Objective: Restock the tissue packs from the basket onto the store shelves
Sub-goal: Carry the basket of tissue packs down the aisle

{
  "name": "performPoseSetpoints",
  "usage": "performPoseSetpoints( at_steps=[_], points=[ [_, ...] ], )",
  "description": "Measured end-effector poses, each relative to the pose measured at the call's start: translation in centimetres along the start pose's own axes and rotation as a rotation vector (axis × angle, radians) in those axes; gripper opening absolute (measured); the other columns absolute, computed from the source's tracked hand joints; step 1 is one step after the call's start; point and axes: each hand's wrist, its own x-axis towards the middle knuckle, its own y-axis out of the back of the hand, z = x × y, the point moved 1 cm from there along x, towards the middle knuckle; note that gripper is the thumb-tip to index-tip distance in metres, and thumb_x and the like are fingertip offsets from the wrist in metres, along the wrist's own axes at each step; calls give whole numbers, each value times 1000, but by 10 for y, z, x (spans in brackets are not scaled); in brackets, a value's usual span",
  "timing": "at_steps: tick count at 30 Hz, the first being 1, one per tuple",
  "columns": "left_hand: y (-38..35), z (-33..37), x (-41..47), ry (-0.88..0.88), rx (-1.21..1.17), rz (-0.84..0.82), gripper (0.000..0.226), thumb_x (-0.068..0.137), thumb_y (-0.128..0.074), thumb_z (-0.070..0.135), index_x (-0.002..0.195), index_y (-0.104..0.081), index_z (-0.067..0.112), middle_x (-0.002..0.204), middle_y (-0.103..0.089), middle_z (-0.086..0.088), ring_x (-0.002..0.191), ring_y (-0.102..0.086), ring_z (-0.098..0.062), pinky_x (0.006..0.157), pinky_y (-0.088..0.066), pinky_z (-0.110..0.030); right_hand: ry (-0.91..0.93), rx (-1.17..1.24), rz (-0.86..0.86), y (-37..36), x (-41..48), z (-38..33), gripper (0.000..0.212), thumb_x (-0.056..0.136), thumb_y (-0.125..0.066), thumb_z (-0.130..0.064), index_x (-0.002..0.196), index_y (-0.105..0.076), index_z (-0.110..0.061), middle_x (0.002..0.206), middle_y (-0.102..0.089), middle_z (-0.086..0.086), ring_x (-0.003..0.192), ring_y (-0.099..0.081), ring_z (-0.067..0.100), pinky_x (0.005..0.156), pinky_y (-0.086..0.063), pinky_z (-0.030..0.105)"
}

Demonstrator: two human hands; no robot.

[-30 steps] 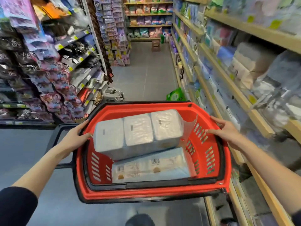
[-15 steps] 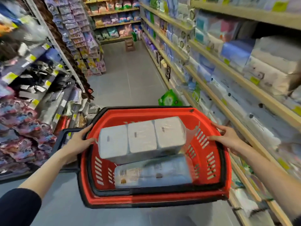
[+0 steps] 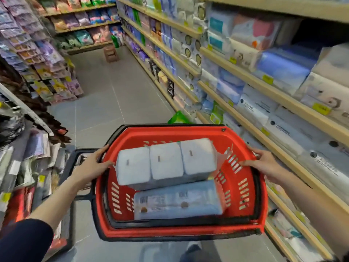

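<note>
I carry a red basket (image 3: 247, 210) with a black rim in front of me, above the aisle floor. My left hand (image 3: 90, 167) grips its left rim and my right hand (image 3: 264, 164) grips its right rim. Inside, a white three-block tissue pack (image 3: 166, 163) lies tilted on top of a flat blue tissue pack (image 3: 179, 200) with barcodes. The wooden store shelves (image 3: 251, 76) on my right hold many white and blue tissue packs.
Racks of hanging packets (image 3: 47, 59) line the left side. A black handle (image 3: 83, 195) sticks out left of the basket. A green bag (image 3: 178, 118) lies on the floor ahead by the shelves, a brown stool (image 3: 111, 53) farther down the grey aisle. My shoe (image 3: 190, 252) shows below.
My view has swung right and down the aisle, so the right-hand shelves fill more of the frame. Both hands keep their hold on the basket rim; the packs have barely shifted.
</note>
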Motion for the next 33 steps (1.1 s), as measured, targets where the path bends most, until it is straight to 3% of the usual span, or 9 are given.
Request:
performPoseSetpoints(
  at_steps=[5,8,11,13,16,22,28,31,33],
  points=[
    [3,31,101,-66,20,-85,71,79,-67,22,142,-35,24,142,-45,-10,128,-44,-27,101,-32,-32,-46,134,97,-8,36,-25,74,73,-74,-2,137,-42,-20,108,-63,11,88,-63,26,86,-51,42],
    [1,52,158,-118,39,-135,73,76,-66,26,142,-36,23,141,-47,-11,125,-46,-26,96,-34,-31,-92,205,191,-15,54,-35,74,73,-74,-1,137,-44,-23,114,-62,12,88,-63,24,82,-52,39],
    [-7,75,216,-203,57,-222,63,86,-60,9,143,-34,16,138,-48,-12,113,-47,-17,87,-32,-23,-147,266,286,-28,69,-37,73,72,-74,-1,135,-47,-25,112,-65,11,81,-64,17,69,-56,30],
    [-12,89,260,-257,57,-298,62,87,-56,2,143,-34,14,140,-46,-12,112,-45,-15,88,-33,-24,-166,297,374,-42,73,-37,71,72,-74,-1,134,-48,-25,111,-65,9,79,-65,17,68,-56,29],
    [-19,110,318,-337,89,-400,63,88,-55,2,144,-32,16,143,-43,-11,114,-45,-15,91,-34,-27,-222,403,503,-65,75,-39,68,72,-73,3,128,-51,-28,106,-65,13,62,-67,12,53,-56,22],
    [-47,153,387,-430,137,-577,61,91,-52,7,146,-28,19,145,-40,-7,128,-40,-22,89,-34,-26,-313,515,665,-107,71,-45,71,75,-69,3,133,-44,-30,88,-65,3,56,-67,4,49,-54,17],
    [-104,175,442,-465,191,-719,61,91,-53,7,145,-29,21,144,-42,-7,109,-37,-8,90,-35,-25,-444,666,779,-129,86,-32,66,76,-70,-2,133,-48,-26,98,-67,9,75,-68,20,57,-58,25],
    [-148,174,467,-482,218,-786,61,91,-52,6,145,-28,19,143,-42,-7,110,-38,-8,90,-34,-25,-484,704,818,-133,104,-13,67,75,-71,-1,132,-49,-27,94,-68,5,69,-69,16,54,-57,24],
    [-176,171,481,-499,251,-799,61,91,-54,9,145,-28,20,142,-43,-8,116,-41,-12,90,-33,-25,-495,725,830,-134,119,6,69,75,-71,0,133,-48,-27,97,-68,8,77,-68,21,58,-58,25]
  ],
)
